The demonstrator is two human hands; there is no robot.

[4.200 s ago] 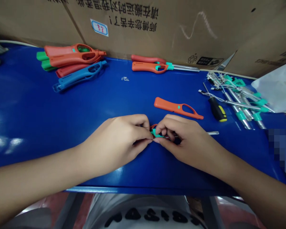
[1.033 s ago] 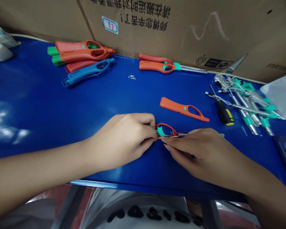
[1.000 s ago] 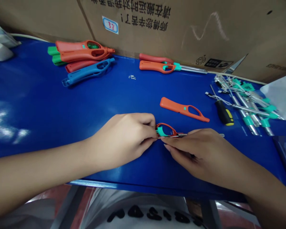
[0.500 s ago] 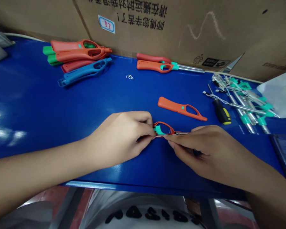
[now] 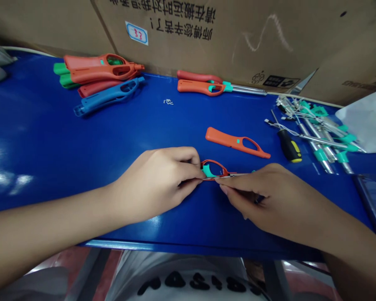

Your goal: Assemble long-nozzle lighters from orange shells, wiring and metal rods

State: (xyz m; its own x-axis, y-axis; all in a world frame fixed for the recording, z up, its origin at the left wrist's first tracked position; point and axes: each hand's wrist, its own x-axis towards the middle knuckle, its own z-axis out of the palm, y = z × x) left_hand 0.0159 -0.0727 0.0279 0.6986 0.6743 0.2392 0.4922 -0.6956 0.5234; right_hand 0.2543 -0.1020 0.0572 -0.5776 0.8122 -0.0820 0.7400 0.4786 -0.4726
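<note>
My left hand (image 5: 158,182) is closed around the handle end of an orange lighter shell (image 5: 215,167) with a teal trigger, lying on the blue table (image 5: 50,138). My right hand (image 5: 269,200) pinches the thin metal tube that runs out of the shell's front end, thumb and forefinger pressed together. Most of the shell and tube is hidden under my two hands. Just beyond them lies a loose orange shell half (image 5: 236,142).
A pile of orange, green and blue shells (image 5: 97,79) lies at the back left. Two assembled orange lighters (image 5: 213,85) lie at the back centre. A black-and-yellow screwdriver (image 5: 286,144) and several metal tubes with teal collars (image 5: 322,133) lie at right. Cardboard boxes (image 5: 238,37) stand behind.
My right hand slid from over the trigger to the tube side, uncovering the orange loop and teal trigger. In the last second it crept slightly left; my left hand kept its grip.
</note>
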